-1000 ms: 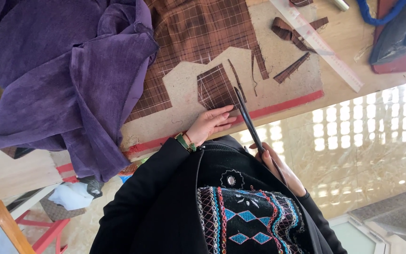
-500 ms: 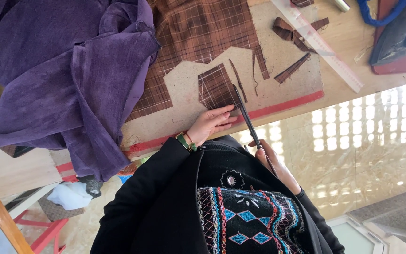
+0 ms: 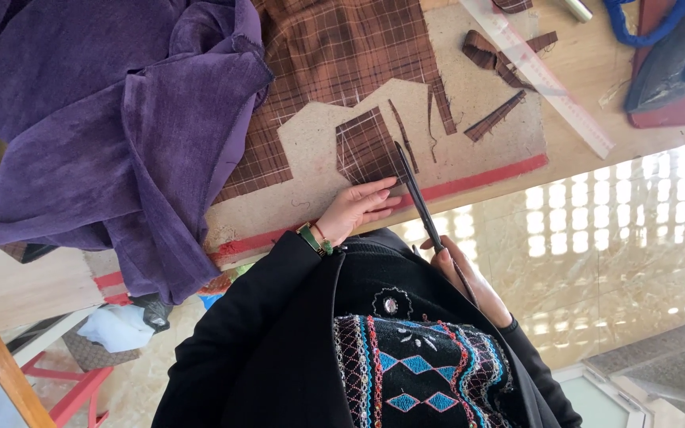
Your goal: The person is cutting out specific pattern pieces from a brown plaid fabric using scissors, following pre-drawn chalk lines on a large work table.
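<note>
My left hand, with a green bracelet at the wrist, lies flat on the table edge, its fingertips touching the near edge of a small cut piece of brown plaid fabric. My right hand is close to my black embroidered sweater and grips the handles of long dark scissors. The blades point away from me, and their tip reaches the right edge of the plaid piece. The blades look nearly closed.
A large brown plaid cloth and a heap of purple velvet fabric cover the far left of the table. Plaid scraps, a clear ruler, a dark iron and a blue cord lie right.
The scissors have drawn back toward me, so their tip now sits at the plaid piece's edge instead of beyond it. My left hand has stayed in place.
</note>
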